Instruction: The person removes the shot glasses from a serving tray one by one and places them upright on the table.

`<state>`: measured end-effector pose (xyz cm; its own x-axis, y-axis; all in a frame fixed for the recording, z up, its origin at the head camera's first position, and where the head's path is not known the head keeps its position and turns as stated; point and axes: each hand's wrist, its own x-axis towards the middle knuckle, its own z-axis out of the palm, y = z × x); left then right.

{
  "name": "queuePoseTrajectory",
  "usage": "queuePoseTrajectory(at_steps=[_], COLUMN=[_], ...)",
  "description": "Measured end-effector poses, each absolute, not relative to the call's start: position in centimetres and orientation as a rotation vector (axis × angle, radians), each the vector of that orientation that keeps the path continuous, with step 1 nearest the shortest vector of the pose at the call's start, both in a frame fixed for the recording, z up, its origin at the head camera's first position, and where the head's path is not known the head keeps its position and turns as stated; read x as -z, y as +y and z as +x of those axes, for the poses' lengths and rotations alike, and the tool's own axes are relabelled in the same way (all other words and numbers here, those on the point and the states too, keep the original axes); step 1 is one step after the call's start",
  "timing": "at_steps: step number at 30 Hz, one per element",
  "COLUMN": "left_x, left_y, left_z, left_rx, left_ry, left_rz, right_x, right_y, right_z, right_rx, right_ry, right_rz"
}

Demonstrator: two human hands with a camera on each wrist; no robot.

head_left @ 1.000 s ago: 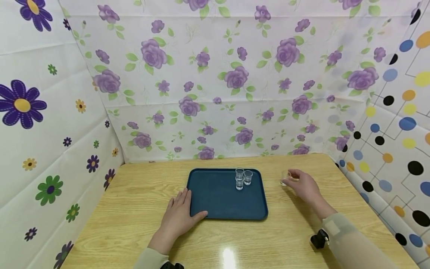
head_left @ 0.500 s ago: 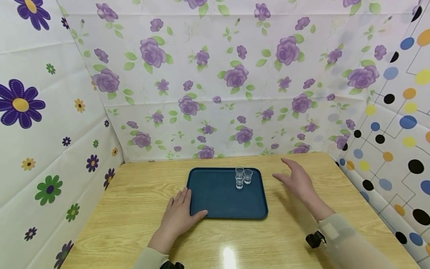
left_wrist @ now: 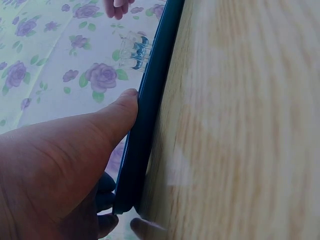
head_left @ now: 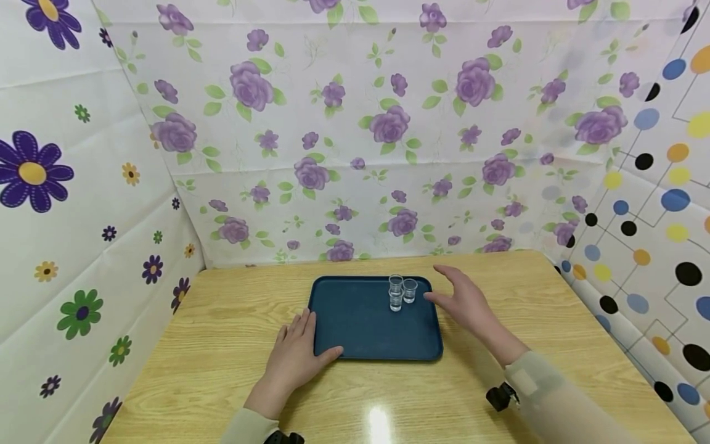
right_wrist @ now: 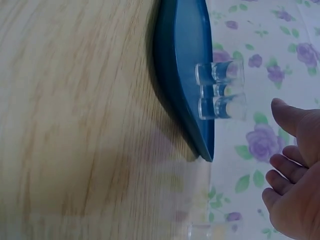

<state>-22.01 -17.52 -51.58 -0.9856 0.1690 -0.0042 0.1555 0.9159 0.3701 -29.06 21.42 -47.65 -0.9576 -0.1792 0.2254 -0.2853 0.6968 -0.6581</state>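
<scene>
A dark blue tray (head_left: 360, 327) lies on the wooden table. Three clear shot glasses (head_left: 395, 301) stand close together near its far right corner. My left hand (head_left: 296, 354) rests at the near left corner, its fingers straight along the left side and its thumb (left_wrist: 125, 102) touching the near rim. My right hand (head_left: 468, 302) is held over the tray's right edge, thumb and index finger spread apart, holding nothing. In the right wrist view another clear glass (right_wrist: 215, 231) stands right of the tray, cut off at the bottom; the head view does not show it, probably hidden behind my right hand.
Bare wooden tabletop (head_left: 222, 370) surrounds the tray. A purple-flowered cloth (head_left: 310, 209) hangs along the table's far edge. Patterned cloths also close in the left and right sides.
My right hand has let go of the glass on the right of the table, opened, and moved left to the tray's right edge. The left hand stays put.
</scene>
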Motion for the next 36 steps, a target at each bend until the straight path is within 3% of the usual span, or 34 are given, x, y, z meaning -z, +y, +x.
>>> queuePoseTrajectory(at_steps=[36], left_x=[51.3], left_y=[-17.6], left_z=[-21.9], left_rx=[-0.552], left_ry=[3.036], left_rz=[0.255], right_x=[51.1], right_y=[18.2], right_z=[-32.6], right_rx=[-1.2], right_ry=[-2.839], right_rz=[0.396])
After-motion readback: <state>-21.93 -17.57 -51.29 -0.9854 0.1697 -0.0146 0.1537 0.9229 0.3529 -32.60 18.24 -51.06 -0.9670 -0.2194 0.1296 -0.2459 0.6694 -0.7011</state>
